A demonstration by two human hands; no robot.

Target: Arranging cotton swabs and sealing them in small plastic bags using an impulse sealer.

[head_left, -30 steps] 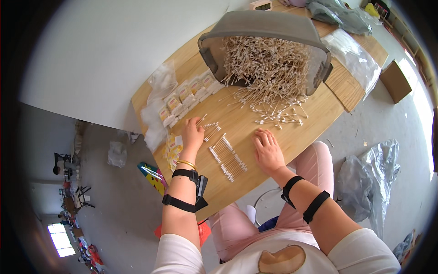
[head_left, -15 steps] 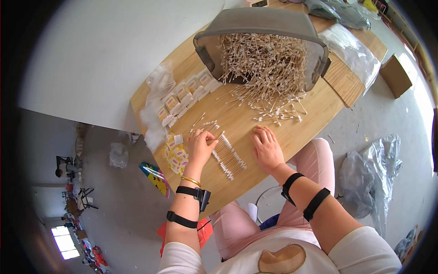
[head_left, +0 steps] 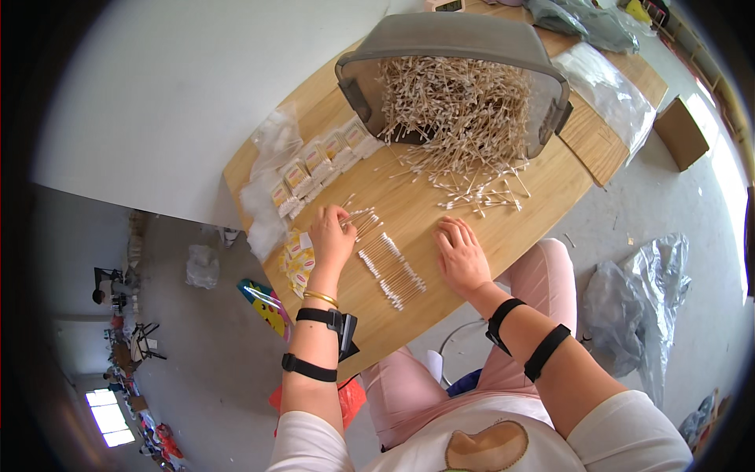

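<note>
My left hand (head_left: 332,234) has its fingers bent together at the ends of a few loose cotton swabs (head_left: 363,222), pinching at one of them; the fingertips partly hide it. Just right of that hand a neat row of cotton swabs (head_left: 391,271) lies side by side on the table, white tips lined up along both edges. My right hand (head_left: 462,250) rests palm down on the wood to the right of the row, fingers stretched and holding nothing. Small yellow-and-white printed labels (head_left: 299,263) lie in a pile beside my left wrist.
A grey plastic bin (head_left: 452,38) tipped on its side spills a heap of cotton swabs (head_left: 464,102) onto the table (head_left: 503,224). Small packed boxes (head_left: 317,161) stand in a row at the left, next to clear plastic film (head_left: 271,200). A plastic sheet (head_left: 605,86) covers the far right.
My left hand has moved up and left, from the top of the neat swab row to the loose swabs. My right hand stays in place.
</note>
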